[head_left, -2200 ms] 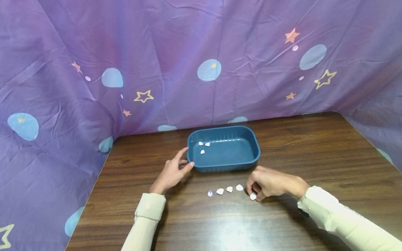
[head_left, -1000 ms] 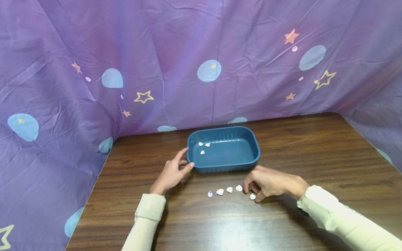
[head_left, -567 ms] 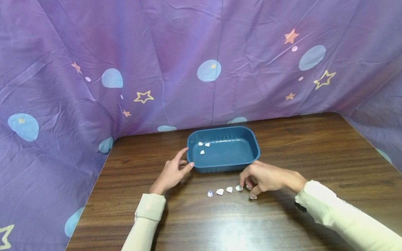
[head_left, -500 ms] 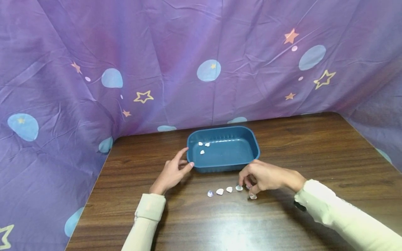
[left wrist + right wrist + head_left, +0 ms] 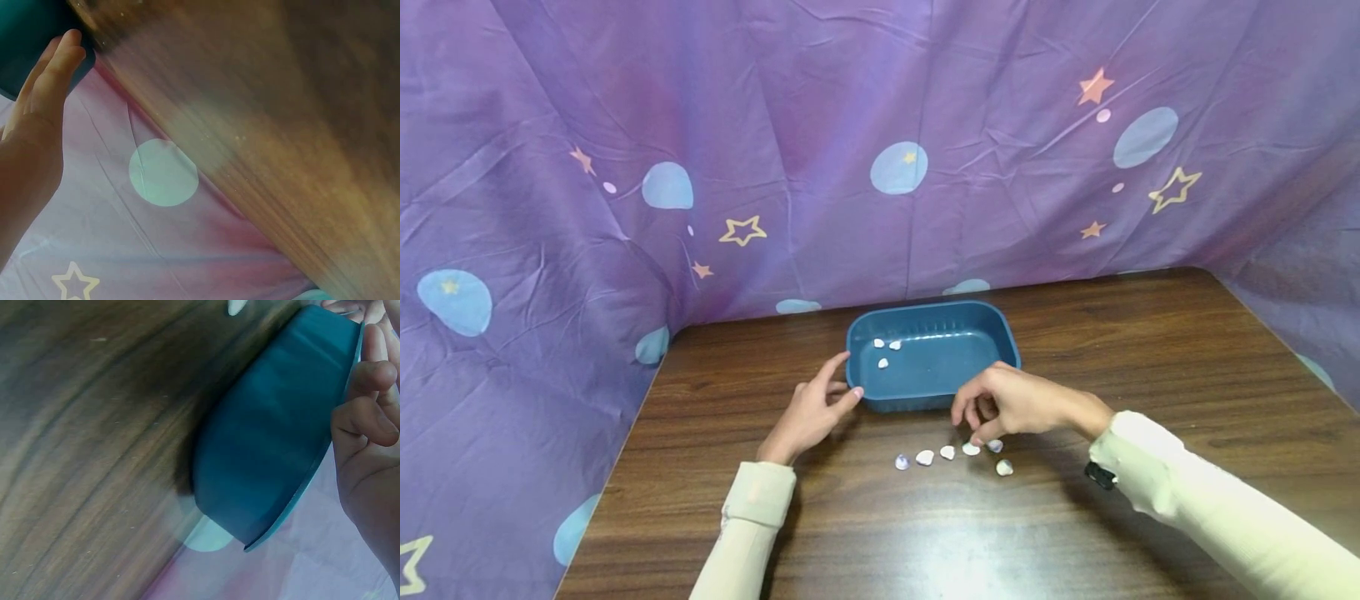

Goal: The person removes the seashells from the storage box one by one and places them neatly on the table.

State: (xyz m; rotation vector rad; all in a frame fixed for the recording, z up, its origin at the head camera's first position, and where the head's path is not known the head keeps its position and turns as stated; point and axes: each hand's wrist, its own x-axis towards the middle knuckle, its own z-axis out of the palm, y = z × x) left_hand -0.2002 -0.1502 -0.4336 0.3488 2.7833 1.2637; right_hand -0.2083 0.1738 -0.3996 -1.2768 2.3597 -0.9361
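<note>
The left hand (image 5: 811, 412) rests its fingertips and thumb on the left end of a blue rectangular plastic tub (image 5: 936, 398); in the left wrist view its fingers (image 5: 59, 69) lie straight against the tub's wall. Loosely bent, the right hand (image 5: 1011, 404) hovers at the tub's front right, over a row of small white shell-like pieces on the table. Its thumb is closest to one shell-like piece (image 5: 972, 449); whether they touch is unclear. Nothing shows between its fingers, also in the right wrist view, where the hand (image 5: 369, 419) is beside the tub's rim.
Three similar white pieces (image 5: 883, 363) lie inside the tub at its left. Along the row is a bluish piece (image 5: 902, 462), and one white piece (image 5: 1004, 467) sits nearer the front. A purple patterned cloth (image 5: 820, 167) hangs behind the brown wooden table (image 5: 1150, 358).
The right hand has left the rightmost front piece and moved left and up toward the tub. A bluish piece beneath it has come into sight. The left hand and tub have stayed put.
</note>
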